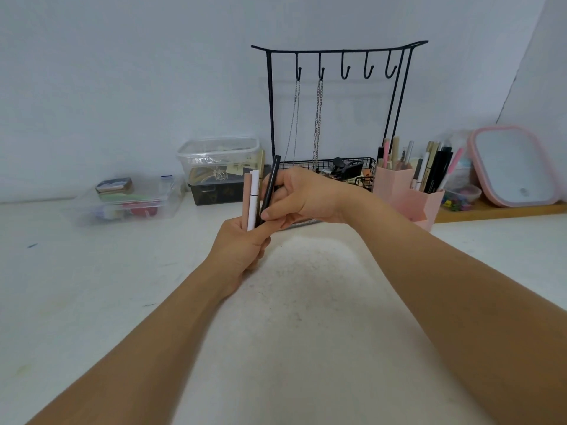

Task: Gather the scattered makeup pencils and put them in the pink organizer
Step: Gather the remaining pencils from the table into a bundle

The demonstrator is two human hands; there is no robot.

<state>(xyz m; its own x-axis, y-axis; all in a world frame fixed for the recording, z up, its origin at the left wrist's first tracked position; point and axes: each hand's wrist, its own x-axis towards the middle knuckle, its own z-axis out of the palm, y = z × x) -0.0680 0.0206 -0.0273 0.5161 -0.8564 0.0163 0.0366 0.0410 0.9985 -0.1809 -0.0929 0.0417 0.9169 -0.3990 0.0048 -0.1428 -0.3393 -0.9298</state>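
A white table [92, 286] runs across the view, with a pale wall behind it. At far left on the table sits a shallow clear plastic tray [122, 200] holding small colourful items. Just right of it, a clear lidded box [217, 157] is stacked on a dark box [211, 191].

In the middle, above the table, two bare forearms reach forward. The left hand [242, 243] has its fingers curled round a bunch of upright makeup pencils: a pink pencil [246, 197] and a white pencil [254, 197] side by side, with other pencils partly hidden behind them. The right hand [300, 197] crosses over from the right and pinches a black pencil [271, 185] between thumb and fingers, holding it nearly upright against the bunch.

Behind the hands stands a black wire jewellery stand [337, 56] with hooks; two chains [317, 118] hang from it over a wire basket [365, 170].

To the right, the pink organizer [402, 191] stands on the table, well apart from the held pencils, already holding many upright pencils and brushes. Farthest right, a pink-rimmed mirror [512, 167] leans on a wooden board [497, 213].
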